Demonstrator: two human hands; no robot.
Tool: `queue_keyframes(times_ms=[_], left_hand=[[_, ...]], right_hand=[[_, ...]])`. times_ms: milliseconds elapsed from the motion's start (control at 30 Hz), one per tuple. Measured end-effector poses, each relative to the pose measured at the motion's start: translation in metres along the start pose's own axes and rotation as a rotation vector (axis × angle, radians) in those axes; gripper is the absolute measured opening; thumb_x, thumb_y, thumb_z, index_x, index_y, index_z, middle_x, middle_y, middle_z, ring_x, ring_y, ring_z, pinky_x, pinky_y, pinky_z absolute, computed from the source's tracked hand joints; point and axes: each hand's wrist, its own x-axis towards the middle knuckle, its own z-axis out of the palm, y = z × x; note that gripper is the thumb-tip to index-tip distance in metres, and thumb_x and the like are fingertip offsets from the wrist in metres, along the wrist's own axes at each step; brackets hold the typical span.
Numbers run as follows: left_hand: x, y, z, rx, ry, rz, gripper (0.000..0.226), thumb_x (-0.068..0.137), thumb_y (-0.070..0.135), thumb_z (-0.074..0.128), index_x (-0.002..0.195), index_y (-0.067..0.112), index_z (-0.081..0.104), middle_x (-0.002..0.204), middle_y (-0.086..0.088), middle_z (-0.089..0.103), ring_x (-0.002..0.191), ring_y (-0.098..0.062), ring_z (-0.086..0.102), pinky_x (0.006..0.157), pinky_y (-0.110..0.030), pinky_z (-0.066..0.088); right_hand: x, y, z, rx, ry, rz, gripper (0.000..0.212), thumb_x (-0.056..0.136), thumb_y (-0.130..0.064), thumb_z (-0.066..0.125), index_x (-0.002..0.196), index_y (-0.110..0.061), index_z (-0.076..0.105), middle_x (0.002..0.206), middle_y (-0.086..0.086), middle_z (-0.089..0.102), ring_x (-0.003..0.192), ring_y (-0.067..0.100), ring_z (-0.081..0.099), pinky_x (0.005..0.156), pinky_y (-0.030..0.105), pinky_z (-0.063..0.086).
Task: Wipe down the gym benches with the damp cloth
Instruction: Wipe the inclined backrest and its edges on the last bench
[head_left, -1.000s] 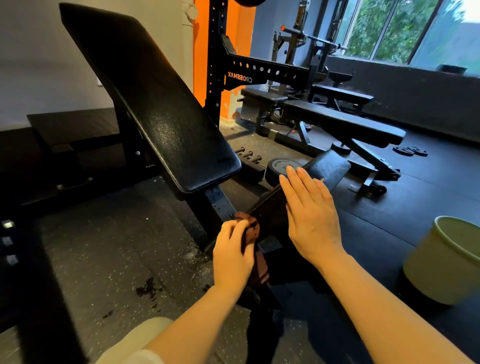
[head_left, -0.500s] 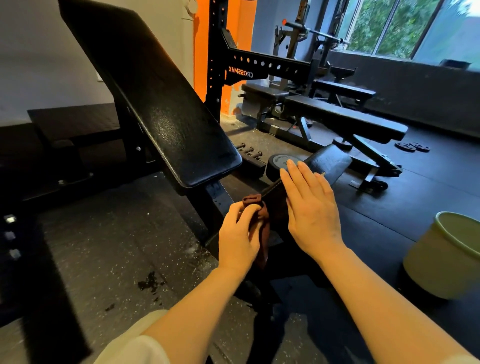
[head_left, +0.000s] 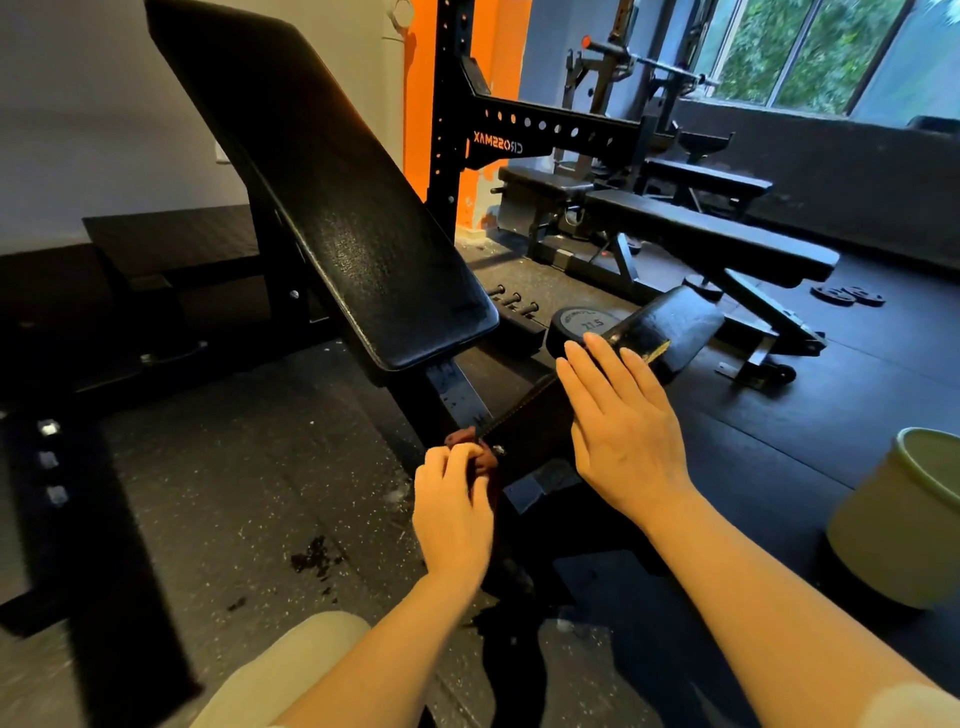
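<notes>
Head view: cloth (head_left: 475, 449) bunched under left hand (head_left: 453, 512) fingers (head_left: 460, 460).

A single head-worn wide-angle camera looks forward and down from just above the person's forearms, close on the left grip (head_left: 453, 512) and right grip (head_left: 626, 434). Beyond them it faces across the gym floor (head_left: 218, 499) towards the windows (head_left: 810, 47).

Left hand (head_left: 453, 512) curled in a fist, knuckles up; right hand (head_left: 621, 435) flat, fingers straight, palm down; both forearms extended.
</notes>
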Motion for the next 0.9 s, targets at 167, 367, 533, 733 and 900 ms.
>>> queue_keyframes(times_ms=[167, 367, 533, 733, 900], left_hand=[[0.019, 0.065, 0.010, -0.086, 0.130, 0.274, 0.032, 0.082, 0.009, 0.069, 0.112, 0.018, 0.061, 0.119, -0.004, 0.054, 0.103, -0.020, 0.047, 0.082, -0.019, 0.033], [0.006, 0.019, 0.019, -0.008, -0.037, 0.042, 0.029, 0.084, 0.007, 0.063, 0.108, 0.021, 0.053, 0.113, -0.001, 0.050, 0.096, -0.025, 0.052, 0.070, -0.037, 0.047], [0.003, 0.004, 0.001, -0.185, 0.086, -0.226, 0.017, 0.090, 0.013, 0.063, 0.101, 0.022, 0.052, 0.101, 0.002, 0.047, 0.088, -0.015, 0.054, 0.073, -0.024, 0.040], [-0.001, 0.035, 0.016, -0.232, 0.025, 0.156, 0.044, 0.084, 0.003, 0.066, 0.122, 0.023, 0.057, 0.119, 0.003, 0.055, 0.105, -0.010, 0.053, 0.092, -0.024, 0.044], [0.017, 0.001, 0.009, -0.180, -0.055, 0.078, 0.026, 0.087, 0.012, 0.066, 0.111, 0.017, 0.056, 0.109, 0.000, 0.051, 0.097, -0.014, 0.052, 0.081, -0.023, 0.041]], right_hand=[[0.000, 0.000, 0.001, 0.020, -0.008, -0.003, 0.053, 0.087, -0.018, 0.038, 0.138, -0.004, 0.049, 0.146, 0.013, 0.046, 0.141, 0.027, 0.033, 0.119, 0.040, 0.015], [0.001, 0.001, -0.003, -0.001, -0.045, -0.003, 0.055, 0.086, -0.018, 0.037, 0.138, -0.005, 0.050, 0.147, 0.012, 0.045, 0.141, 0.026, 0.030, 0.118, 0.039, 0.015], [0.003, -0.005, -0.005, -0.032, -0.075, 0.023, 0.055, 0.085, -0.018, 0.044, 0.138, -0.006, 0.049, 0.147, 0.012, 0.044, 0.143, 0.027, 0.029, 0.118, 0.041, 0.013], [-0.003, -0.019, -0.002, -0.114, -0.127, -0.019, 0.059, 0.089, -0.021, 0.054, 0.143, -0.002, 0.040, 0.153, 0.017, 0.034, 0.146, 0.031, 0.022, 0.120, 0.047, 0.009], [-0.004, -0.021, 0.004, -0.174, -0.197, -0.044, 0.060, 0.093, -0.031, 0.052, 0.145, -0.005, 0.037, 0.153, 0.015, 0.033, 0.147, 0.031, 0.018, 0.119, 0.048, 0.005]])
